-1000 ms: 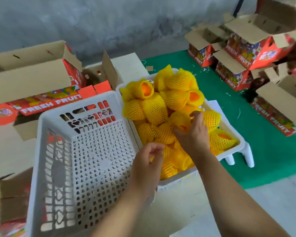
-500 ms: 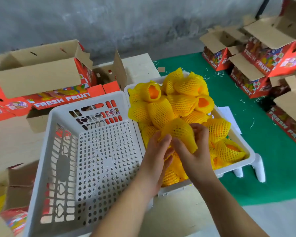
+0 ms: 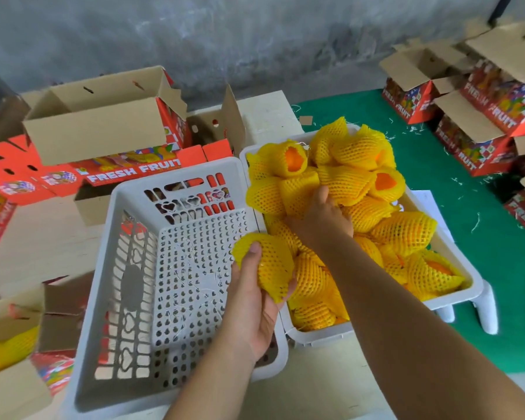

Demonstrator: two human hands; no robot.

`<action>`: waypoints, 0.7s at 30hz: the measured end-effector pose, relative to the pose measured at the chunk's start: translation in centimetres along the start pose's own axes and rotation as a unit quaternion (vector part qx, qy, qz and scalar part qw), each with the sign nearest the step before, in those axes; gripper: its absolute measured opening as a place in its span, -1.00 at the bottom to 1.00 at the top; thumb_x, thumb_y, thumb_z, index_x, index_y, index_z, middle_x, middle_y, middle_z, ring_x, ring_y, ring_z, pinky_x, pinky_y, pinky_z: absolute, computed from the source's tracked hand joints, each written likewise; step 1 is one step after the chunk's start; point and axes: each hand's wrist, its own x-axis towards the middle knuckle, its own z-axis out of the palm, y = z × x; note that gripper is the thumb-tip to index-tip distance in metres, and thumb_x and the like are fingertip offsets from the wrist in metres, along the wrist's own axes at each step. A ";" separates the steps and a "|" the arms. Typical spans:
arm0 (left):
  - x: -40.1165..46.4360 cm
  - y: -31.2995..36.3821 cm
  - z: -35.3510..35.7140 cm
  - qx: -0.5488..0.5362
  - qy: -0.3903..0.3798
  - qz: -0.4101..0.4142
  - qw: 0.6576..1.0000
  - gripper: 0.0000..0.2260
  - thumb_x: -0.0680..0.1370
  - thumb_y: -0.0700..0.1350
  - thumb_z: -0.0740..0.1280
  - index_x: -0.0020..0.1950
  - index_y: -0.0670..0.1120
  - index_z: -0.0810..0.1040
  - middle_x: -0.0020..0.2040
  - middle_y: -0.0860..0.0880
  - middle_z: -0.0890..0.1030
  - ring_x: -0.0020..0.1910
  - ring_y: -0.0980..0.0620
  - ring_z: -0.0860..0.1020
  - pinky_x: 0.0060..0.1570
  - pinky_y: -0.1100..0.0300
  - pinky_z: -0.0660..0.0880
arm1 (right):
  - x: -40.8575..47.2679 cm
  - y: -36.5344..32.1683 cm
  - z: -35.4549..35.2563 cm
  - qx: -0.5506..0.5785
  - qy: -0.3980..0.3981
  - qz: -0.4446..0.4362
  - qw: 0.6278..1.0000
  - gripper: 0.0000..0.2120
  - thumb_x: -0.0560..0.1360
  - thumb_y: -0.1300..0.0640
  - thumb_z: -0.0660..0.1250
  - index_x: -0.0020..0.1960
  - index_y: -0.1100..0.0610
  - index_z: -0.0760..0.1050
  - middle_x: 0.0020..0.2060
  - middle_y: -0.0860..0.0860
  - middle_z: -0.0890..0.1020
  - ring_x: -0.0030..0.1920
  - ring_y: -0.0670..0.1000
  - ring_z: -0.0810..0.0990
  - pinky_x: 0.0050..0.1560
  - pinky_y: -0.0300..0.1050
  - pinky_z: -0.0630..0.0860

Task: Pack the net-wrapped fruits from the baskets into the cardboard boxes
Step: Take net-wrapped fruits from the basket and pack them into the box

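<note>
A white basket (image 3: 455,301) on the right holds a heap of fruits (image 3: 361,183) wrapped in yellow foam net. My left hand (image 3: 255,301) grips one net-wrapped fruit (image 3: 269,265) over the seam between that basket and an empty white basket (image 3: 128,256) on the left. My right hand (image 3: 322,216) reaches into the heap, fingers pressed down on another wrapped fruit; whether it grips is unclear. An open cardboard box (image 3: 9,344) at the lower left holds yellow-netted fruit. An open red "FRESH FRUIT" box (image 3: 103,128) stands behind the empty basket.
Both baskets rest on a pale wooden table (image 3: 37,244). More open red boxes (image 3: 467,116) stand on the green floor mat (image 3: 497,268) at the right. A grey wall runs along the back. A white stool leg (image 3: 488,310) shows under the full basket.
The wrapped fruit held between both hands is now in my left hand alone, lower and to the left. My right hand has let go and reached back into the heap.
</note>
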 end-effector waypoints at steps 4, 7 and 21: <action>-0.3 0.0 -1.1 0.020 -0.014 0.002 1.000 -0.32 0.47 0.13 0.46 0.56 0.05 0.37 0.39 -0.16 0.59 0.27 -0.18 0.64 0.02 -0.02 0.64 | -1.1 1.1 0.5 0.103 0.089 0.014 0.991 -0.29 0.35 -0.30 0.43 0.29 0.07 0.27 0.22 0.14 0.57 0.26 0.27 0.54 0.24 0.20 0.46; -0.7 0.5 -1.9 0.000 -0.010 -0.001 1.000 -0.31 0.44 0.12 0.49 0.53 0.02 0.40 0.34 -0.17 0.62 0.23 -0.19 0.66 -0.02 -0.01 0.64 | -3.4 1.6 0.1 0.184 0.171 -0.016 0.968 -0.27 0.34 -0.30 0.34 0.36 0.09 0.35 0.15 0.16 0.60 0.20 0.28 0.55 0.20 0.25 0.48; -3.5 9.4 -12.8 0.080 0.000 0.138 0.987 -0.26 0.43 0.22 0.51 0.56 0.07 0.37 0.39 -0.09 0.60 0.33 -0.12 0.61 0.34 -0.13 0.49 | -18.0 -9.6 8.5 0.598 -0.070 -0.128 0.788 -0.61 0.53 -0.24 0.43 0.22 -0.02 0.62 0.11 0.02 0.73 0.15 0.01 0.70 0.07 -0.21 0.61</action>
